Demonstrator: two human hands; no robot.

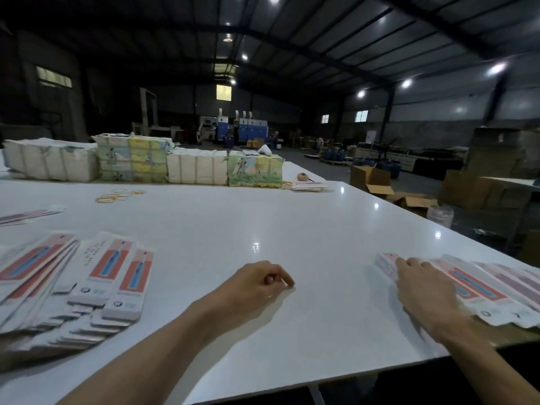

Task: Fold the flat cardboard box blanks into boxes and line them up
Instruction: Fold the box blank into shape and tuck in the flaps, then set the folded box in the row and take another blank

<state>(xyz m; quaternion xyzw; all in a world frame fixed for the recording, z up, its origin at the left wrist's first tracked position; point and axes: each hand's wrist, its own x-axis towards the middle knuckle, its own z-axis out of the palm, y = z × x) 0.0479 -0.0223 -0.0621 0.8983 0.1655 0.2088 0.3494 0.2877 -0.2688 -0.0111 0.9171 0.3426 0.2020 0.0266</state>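
Flat box blanks, white with a red panel and a blue pen-like picture, lie fanned out at the right edge of the white table (pixel 263 217); this is the right pile of blanks (pixel 493 290). My right hand (pixel 423 287) rests flat on its left end, fingers straight. A bigger spread of the same printed pieces (pixel 76 282) covers the table's left side. My left hand (pixel 260 280) sits on the bare tabletop in the middle, fingers curled under, holding nothing.
Wrapped bundles of printed stock (pixel 146 162) line the table's far side. Yellow rubber bands (pixel 119 194) lie in front of them, and a few more blanks (pixel 26 216) at the far left. Open cardboard cartons (pixel 380 182) stand on the floor to the right.
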